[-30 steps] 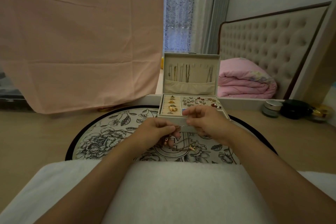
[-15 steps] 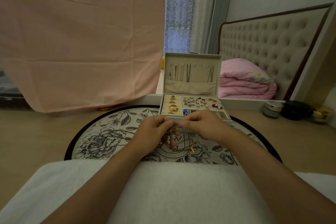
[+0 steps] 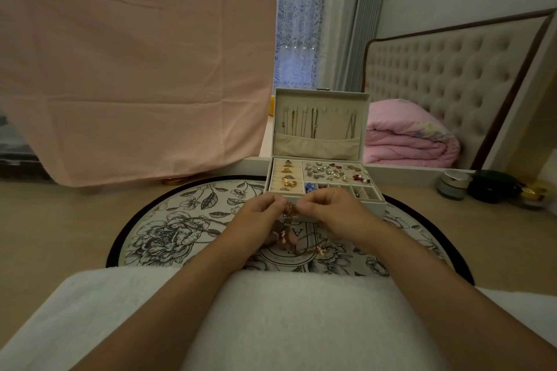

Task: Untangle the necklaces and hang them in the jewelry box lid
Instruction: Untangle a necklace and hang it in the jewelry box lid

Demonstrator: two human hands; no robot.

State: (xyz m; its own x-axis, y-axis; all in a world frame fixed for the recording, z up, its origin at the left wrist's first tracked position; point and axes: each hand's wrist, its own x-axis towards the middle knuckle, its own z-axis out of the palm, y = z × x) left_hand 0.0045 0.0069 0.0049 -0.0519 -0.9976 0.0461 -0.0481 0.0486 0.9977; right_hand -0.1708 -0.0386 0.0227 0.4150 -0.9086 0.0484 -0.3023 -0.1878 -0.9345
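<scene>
Lower than before: L hand (image 3: 258, 215) & R hand (image 3: 330, 211) both pinch tangled necklaces (image 3: 288, 218).

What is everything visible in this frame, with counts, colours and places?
tangled necklaces: one bunch, gold-toned, held above the mat
jewelry box: one, cream, open, on the mat's far side
lid: one, cream, upright
hung chains: several, metallic, inside the lid above its pocket
rings and earrings: many, gold, silver, red, in the box compartments
mat: one, round, white with black flowers, on the table
table: one, beige
towel: one, white, nearest the camera
pink cloth: one, hanging at left
jars: three, silver, black, gold, table's right end
quilt: one, pink, folded, behind the box at right
headboard: one, beige, tufted, far right
curtain: one, pale patterned, behind the lid
hands: two, left hand and right hand, both pinching the tangled necklaces
</scene>
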